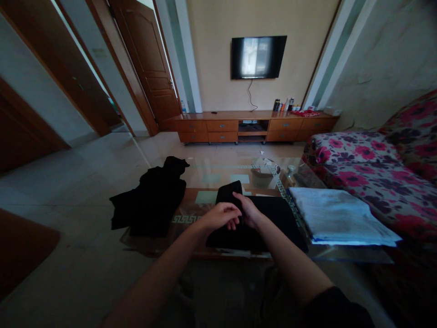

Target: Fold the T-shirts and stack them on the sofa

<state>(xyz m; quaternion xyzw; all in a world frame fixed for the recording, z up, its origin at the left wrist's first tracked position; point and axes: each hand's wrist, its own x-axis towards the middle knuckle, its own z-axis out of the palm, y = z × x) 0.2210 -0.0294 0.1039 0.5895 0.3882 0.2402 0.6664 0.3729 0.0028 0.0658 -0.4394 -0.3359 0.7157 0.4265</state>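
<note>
Folded black cloth (pixel 273 214), its exact kind unclear, lies over the glass coffee table (pixel 191 218) in front of me. My right hand (pixel 251 212) grips a raised fold of it, thumb on top and fingers hidden behind. My left hand (pixel 223 216) hovers over the cloth beside the right one, its fingers loosely bent and slightly apart, with nothing visible in them. To the left, a rumpled black garment (pixel 153 200) hangs over the table's end. A folded light blue-grey cloth (pixel 341 214) rests flat on the right side.
A small glass jar (pixel 291 171) and a crumpled clear plastic bag (pixel 266 165) are toward the far right of the table. A flowered sofa (pixel 362 159) stands close on the right. Beyond are a low wooden cabinet (pixel 221 125) and a wall television (pixel 258 57).
</note>
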